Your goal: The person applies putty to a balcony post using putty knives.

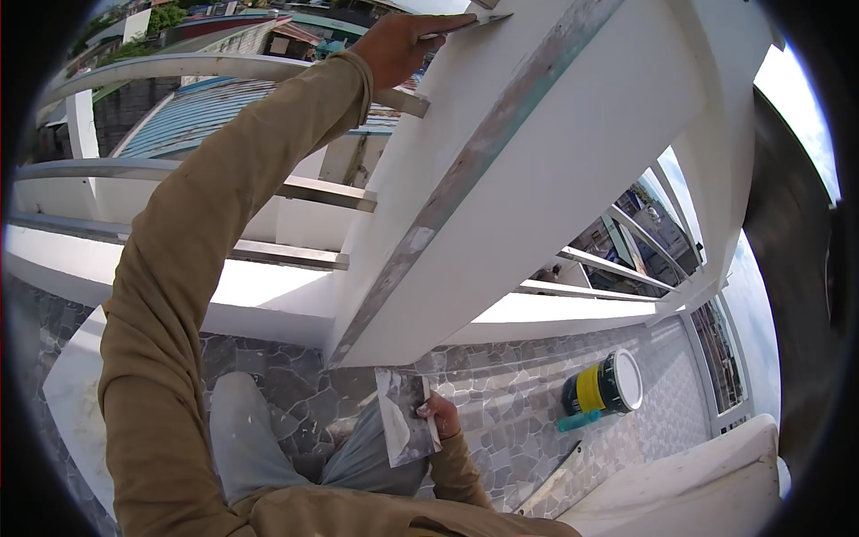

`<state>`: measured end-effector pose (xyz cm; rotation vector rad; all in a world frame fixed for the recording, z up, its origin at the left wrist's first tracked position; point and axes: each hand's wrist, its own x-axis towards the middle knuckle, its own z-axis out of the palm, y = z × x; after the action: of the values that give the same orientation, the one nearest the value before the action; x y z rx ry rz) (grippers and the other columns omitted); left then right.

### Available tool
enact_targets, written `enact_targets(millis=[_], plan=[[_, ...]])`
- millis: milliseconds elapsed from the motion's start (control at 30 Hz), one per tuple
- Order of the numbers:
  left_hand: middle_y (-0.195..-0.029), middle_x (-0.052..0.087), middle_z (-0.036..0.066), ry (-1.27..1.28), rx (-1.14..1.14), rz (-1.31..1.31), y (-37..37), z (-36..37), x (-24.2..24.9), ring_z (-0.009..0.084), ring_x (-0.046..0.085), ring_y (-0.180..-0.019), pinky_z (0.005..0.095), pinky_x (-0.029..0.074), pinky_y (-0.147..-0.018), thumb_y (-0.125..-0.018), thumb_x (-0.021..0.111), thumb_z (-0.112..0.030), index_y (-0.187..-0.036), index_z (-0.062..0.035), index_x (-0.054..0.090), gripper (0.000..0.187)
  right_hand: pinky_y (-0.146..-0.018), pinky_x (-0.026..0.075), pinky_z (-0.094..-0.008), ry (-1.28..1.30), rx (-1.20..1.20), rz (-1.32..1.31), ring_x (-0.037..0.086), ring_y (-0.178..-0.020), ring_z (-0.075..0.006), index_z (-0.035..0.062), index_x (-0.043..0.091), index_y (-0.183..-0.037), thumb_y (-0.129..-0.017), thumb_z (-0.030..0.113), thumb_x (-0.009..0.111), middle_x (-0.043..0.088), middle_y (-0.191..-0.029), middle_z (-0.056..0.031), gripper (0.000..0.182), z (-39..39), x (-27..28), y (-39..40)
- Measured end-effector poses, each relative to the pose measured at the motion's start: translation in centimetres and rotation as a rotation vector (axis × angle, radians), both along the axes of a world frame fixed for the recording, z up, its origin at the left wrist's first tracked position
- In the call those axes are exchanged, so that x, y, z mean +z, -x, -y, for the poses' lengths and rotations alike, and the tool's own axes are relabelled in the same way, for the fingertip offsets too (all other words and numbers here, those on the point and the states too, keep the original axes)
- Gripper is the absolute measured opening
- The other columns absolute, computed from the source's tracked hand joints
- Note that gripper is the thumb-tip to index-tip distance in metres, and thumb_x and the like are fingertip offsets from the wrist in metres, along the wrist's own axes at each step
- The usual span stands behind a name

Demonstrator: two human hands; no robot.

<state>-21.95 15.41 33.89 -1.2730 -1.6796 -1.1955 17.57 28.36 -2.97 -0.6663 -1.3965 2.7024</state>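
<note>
My left hand (394,49) is stretched up and closed on a putty knife (490,21), whose thin blade lies at the white column (573,188) near its top. Down the column's corner runs a rough grey and greenish strip (465,170). Low in front of my body, my right hand (440,415) grips the edge of a flat board (394,394) with white and grey putty smeared on it. The board is over my bent leg, in grey trousers (246,438).
On the stone-patterned floor (492,376) stands a dark bucket (604,385) with a yellow band and white lid, a teal object (580,421) beside it. A long flat strip (550,479) lies nearer. Metal railings (322,192) meet the column; rooftops (197,116) show beyond.
</note>
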Motion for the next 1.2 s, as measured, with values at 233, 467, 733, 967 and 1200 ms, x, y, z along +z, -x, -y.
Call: enact_targets(millis=[233, 467, 733, 967, 1200], plan=[[-0.084, 0.065, 0.021, 0.087, 0.069, 0.013, -4.5, 1.8, -0.3, 0.0242, 0.062, -0.064, 0.0365, 0.053, -0.071, -0.094, 0.048, -0.009, -0.13, -0.0158, 0.051, 0.037, -0.075, 0.048, -0.0239, -0.004, -0.031, -0.003, 0.057, -0.075, -0.0138, -0.0064, 0.055, -0.105, -0.068, 0.01, 0.053, 0.059, -0.085, -0.0056, 0.041, 3.1, 4.6, 0.9], [-0.077, 0.063, 0.025, 0.073, 0.051, -0.085, -5.6, 2.5, -0.1, 0.028, 0.064, -0.065, 0.0376, 0.053, -0.072, -0.083, 0.047, -0.005, -0.125, -0.0017, 0.052, 0.042, -0.076, 0.048, -0.0229, -0.045, 0.005, -0.006, 0.057, -0.079, -0.0133, -0.0068, 0.052, -0.112, -0.067, 0.009, 0.052, 0.059, -0.092, -0.0064, 0.048, 2.9, 4.7, 0.8], [-0.07, 0.061, 0.025, 0.119, 0.157, -0.178, -8.1, 2.8, 0.7, 0.0371, 0.063, -0.064, 0.0434, 0.054, -0.072, -0.074, 0.049, -0.013, -0.105, 0.0061, 0.061, 0.038, -0.082, 0.048, -0.0258, -0.018, 0.024, -0.026, 0.058, -0.084, -0.0165, -0.0061, 0.049, -0.115, -0.065, 0.008, 0.052, 0.059, -0.098, -0.0089, 0.052, 2.9, 4.4, 1.1], [-0.067, 0.059, 0.027, 0.287, 0.045, 0.074, -11.1, 6.3, 1.0, 0.0364, 0.061, -0.06, 0.0434, 0.052, -0.067, -0.076, 0.049, -0.017, -0.083, 0.0079, 0.061, 0.028, -0.085, 0.048, -0.0272, -0.013, 0.043, -0.059, 0.059, -0.088, -0.0178, -0.0069, 0.046, -0.12, -0.065, 0.007, 0.051, 0.058, -0.102, -0.0102, 0.057, 4.2, 5.9, 1.6], [-0.064, 0.052, 0.011, -0.129, -0.109, 0.291, -3.0, 7.7, 0.2, 0.0241, 0.053, -0.058, 0.0365, 0.044, -0.057, -0.076, 0.055, -0.023, -0.079, 0.001, 0.057, 0.024, -0.075, 0.048, -0.0238, -0.058, -0.014, -0.018, 0.057, -0.076, -0.0134, -0.0053, 0.052, -0.108, -0.067, 0.009, 0.053, 0.058, -0.088, -0.0063, 0.043, 2.9, 3.6, 0.6]])
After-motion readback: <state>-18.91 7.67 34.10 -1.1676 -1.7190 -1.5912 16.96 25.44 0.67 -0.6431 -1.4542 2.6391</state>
